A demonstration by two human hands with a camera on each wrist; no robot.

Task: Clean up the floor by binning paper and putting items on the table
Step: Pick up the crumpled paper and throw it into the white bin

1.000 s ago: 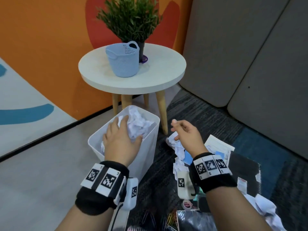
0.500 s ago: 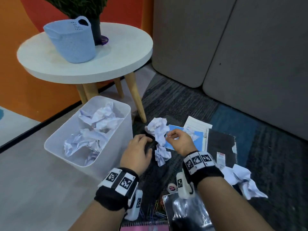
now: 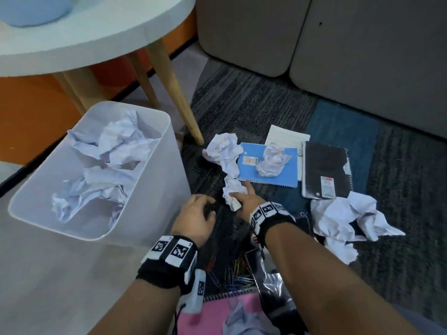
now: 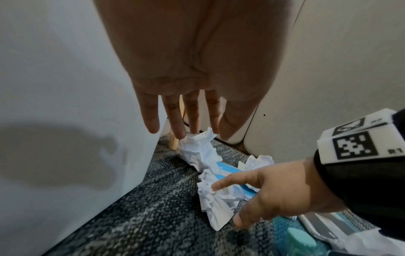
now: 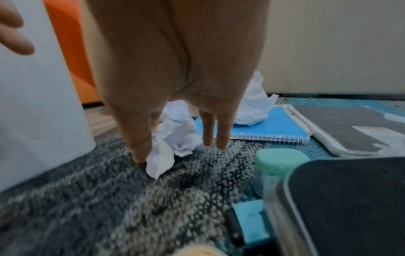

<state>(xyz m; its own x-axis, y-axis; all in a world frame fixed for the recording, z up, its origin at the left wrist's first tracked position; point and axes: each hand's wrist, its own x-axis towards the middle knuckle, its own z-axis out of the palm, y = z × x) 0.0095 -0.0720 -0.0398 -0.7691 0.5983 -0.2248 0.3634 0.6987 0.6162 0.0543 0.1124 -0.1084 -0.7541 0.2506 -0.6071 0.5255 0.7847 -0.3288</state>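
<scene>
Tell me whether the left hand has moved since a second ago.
Yes. The left hand was inside the white bin on the crumpled paper; now it is out, on the bin's right, over the carpet.

Left hand point(image 3: 196, 220) loosely curled; right hand point(image 3: 244, 201) spread, fingers extended downward.

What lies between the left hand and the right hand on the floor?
Only bare dark carpet. In the head view the left hand hangs free beside the bin, while the right hand touches a crumpled paper.
</scene>
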